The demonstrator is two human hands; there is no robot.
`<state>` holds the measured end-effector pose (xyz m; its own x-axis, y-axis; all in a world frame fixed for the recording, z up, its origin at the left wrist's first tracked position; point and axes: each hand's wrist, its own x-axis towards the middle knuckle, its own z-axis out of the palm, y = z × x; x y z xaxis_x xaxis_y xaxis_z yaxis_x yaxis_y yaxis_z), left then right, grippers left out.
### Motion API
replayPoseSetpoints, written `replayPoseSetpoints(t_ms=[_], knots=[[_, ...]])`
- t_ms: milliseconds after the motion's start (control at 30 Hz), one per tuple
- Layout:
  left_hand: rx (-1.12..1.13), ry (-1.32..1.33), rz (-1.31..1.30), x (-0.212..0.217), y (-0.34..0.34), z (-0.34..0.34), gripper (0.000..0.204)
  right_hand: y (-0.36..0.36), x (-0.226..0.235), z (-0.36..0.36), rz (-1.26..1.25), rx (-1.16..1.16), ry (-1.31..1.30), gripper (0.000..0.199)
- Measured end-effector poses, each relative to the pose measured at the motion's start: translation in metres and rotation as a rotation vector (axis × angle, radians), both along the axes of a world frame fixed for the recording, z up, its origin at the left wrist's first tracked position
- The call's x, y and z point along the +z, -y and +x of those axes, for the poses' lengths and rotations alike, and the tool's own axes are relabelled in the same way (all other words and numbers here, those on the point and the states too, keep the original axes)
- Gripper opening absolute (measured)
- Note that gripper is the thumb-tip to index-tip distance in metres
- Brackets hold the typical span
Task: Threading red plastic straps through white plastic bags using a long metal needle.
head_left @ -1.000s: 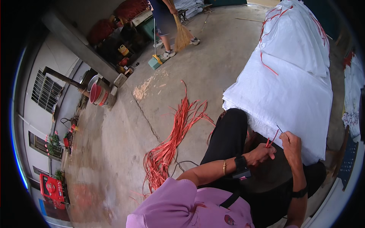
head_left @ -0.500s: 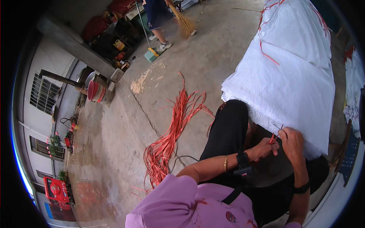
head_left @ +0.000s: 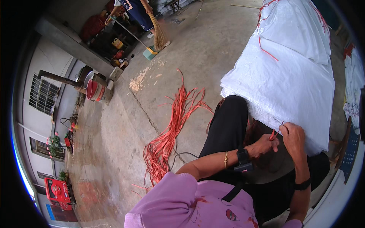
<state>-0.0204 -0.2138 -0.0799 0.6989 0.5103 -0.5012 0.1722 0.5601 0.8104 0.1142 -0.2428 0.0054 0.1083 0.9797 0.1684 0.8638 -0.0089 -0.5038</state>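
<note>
Just below the near edge of the white woven-plastic sheets [head_left: 281, 83], my hands work close together over my lap. My left hand [head_left: 265, 145] is closed, with a short red strip [head_left: 272, 134] sticking up from its fingers. To its right, my right hand [head_left: 293, 136] pinches at the sheet's edge. Something thin and dark shows at its fingertips, too small to name. A long bundle of red plastic strips [head_left: 171, 129] lies on the floor to the left of my knee. More red strip [head_left: 260, 38] lies loosely over the top of the white stack.
At the far left, a co-worker [head_left: 138, 15] holds a straw broom [head_left: 157, 34] and a long-handled dustpan [head_left: 150, 53]. Wood shavings [head_left: 139, 79] lie scattered on the concrete. A bucket [head_left: 98, 92] stands by the wall. A blue plastic stool [head_left: 349, 155] is at my right.
The co-worker has leaned further into view and the broom has swung left, closer to the dustpan. My hands stay nearly in place, with slight finger movement.
</note>
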Motion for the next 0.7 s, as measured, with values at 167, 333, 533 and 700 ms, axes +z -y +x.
replayPoseSetpoints(t_ms=[167, 333, 533, 700], knots=[[0.007, 0.049, -0.032, -0.002, 0.003, 0.001, 0.015, 0.005, -0.001, 0.003, 0.006, -0.013, -0.025, 0.024], [0.024, 0.219, -0.242, 0.020, -0.043, 0.002, 0.021, -0.001, 0.007, 0.024, -0.040, -0.266, -0.483, 0.030], [0.139, 0.400, -0.263, 0.055, -0.099, 0.003, 0.020, 0.007, 0.003, 0.028, -0.136, -0.335, -0.819, 0.027], [0.156, 0.361, -0.344, 0.022, -0.094, -0.002, 0.022, 0.018, -0.016, -0.005, -0.283, -0.274, -0.818, 0.023]])
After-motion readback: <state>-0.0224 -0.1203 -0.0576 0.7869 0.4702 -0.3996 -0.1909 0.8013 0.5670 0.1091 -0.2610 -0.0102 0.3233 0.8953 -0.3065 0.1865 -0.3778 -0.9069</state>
